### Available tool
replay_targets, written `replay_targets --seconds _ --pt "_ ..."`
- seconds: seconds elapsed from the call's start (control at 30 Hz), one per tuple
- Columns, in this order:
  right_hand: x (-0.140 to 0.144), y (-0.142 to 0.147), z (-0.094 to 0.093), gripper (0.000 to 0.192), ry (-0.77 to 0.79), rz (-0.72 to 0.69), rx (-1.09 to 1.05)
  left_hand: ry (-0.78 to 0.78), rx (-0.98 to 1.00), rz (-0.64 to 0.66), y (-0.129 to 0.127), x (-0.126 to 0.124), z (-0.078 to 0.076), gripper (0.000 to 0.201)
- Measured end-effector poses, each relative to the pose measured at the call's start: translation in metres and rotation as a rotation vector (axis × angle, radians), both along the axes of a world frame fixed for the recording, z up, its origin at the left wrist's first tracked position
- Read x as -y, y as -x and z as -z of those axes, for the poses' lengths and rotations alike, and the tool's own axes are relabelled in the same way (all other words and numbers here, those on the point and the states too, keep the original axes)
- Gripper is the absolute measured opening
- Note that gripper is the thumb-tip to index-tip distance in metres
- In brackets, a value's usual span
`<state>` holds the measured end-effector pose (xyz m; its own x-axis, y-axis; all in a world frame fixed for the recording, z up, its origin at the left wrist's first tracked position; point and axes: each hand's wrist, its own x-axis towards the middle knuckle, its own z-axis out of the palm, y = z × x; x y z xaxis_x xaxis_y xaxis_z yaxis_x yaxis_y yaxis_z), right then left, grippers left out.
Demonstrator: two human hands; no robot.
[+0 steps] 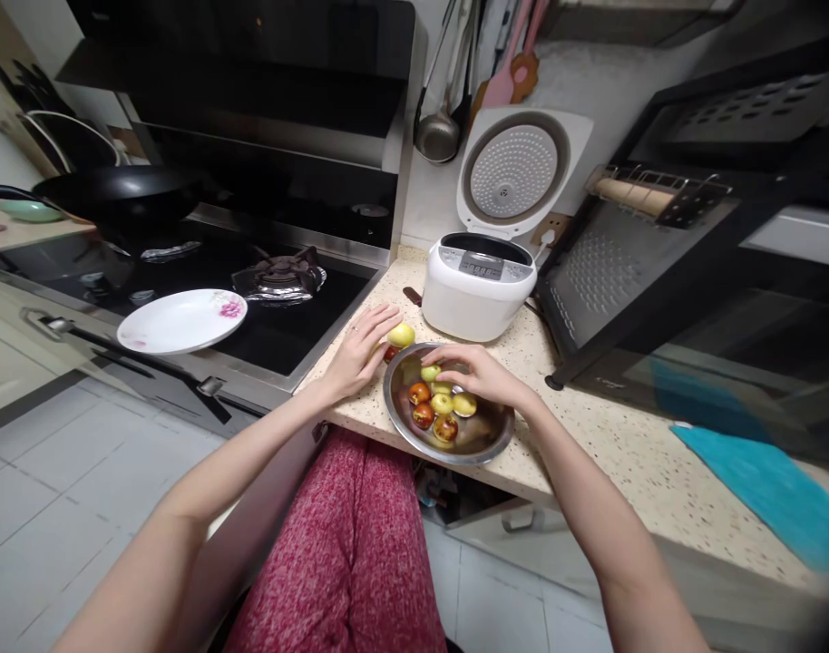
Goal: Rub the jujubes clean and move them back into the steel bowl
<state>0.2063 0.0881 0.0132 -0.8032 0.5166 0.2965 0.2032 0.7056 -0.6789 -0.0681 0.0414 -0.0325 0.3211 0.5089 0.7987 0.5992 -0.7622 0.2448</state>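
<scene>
At the far left of the frame a black wok (119,195) sits on the back of the dark gas hob (265,317), and in front of it a white plate (181,320) with a pink flower print rests on the hob's near edge, well apart from the hands. A burner (279,277) lies between the plate and the speckled counter (591,426).

Just right of the hob's edge, near the middle of the frame, the left hand (360,352) lies palm down on the counter, fingers spread fairly wide and holding nothing that shows; its fingertips touch or nearly touch a yellow-green fruit (401,336) resting at the upper left rim of the steel bowl (486,444). The bowl stands at the counter's front edge and holds several small fruits (434,408), some red-brown, some yellow-green (they look like jujubes, though that is hard to tell).

The right hand (479,374) hovers over the bowl from the right, fingers curled down and pinched narrow around a green fruit (430,373) at the top of the pile; whether it is lifted clear of the others cannot be told.

Behind the bowl, just beyond both hands, stands a white rice cooker (479,286) with its lid (516,168) swung up. Ladles and spatulas (455,109) hang on the wall above. To the right a black metal rack (659,263) crowds the counter, and a blue cloth (768,490) lies at the far right.
</scene>
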Motion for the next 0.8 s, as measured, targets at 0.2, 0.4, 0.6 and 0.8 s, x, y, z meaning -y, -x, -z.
replay_targets --seconds 0.2,0.4,0.6,0.8 --pt "-0.004 0.002 0.009 0.021 -0.082 -0.048 0.037 0.131 -0.195 -0.096 0.014 0.005 0.016 0.046" --pt "-0.004 0.002 0.008 0.021 -0.092 -0.054 0.125 0.221 -0.328 -0.080 0.013 0.004 0.016 0.048" --pt "-0.004 0.002 0.007 0.021 -0.066 -0.051 0.142 0.227 -0.329 -0.068 0.013 0.001 0.015 0.044" --pt "-0.004 0.003 0.008 0.022 -0.048 -0.022 0.104 0.238 -0.287 -0.120 0.012 0.001 0.016 0.037"
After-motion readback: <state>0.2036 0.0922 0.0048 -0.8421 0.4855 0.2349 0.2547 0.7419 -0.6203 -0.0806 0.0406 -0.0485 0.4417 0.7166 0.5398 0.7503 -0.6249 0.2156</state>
